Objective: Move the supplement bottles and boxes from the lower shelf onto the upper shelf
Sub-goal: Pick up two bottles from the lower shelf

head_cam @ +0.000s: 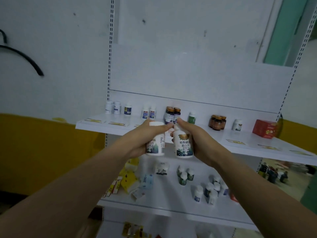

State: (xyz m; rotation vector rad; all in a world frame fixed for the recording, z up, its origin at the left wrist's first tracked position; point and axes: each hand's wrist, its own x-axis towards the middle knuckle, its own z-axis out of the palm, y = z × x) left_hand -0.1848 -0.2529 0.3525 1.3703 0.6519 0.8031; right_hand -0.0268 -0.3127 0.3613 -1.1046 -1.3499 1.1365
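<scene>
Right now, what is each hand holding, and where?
Left hand grips a white plastic supplement bottle round its body; right hand grips a second white bottle likewise.

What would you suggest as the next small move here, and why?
The left hand grips the left white bottle and the right hand the right white bottle, both level with the front edge of the upper shelf and not yet on it. I would probably carry them forward and set them upright in the bare stretch between the green bottle and the brown bottles.
</scene>
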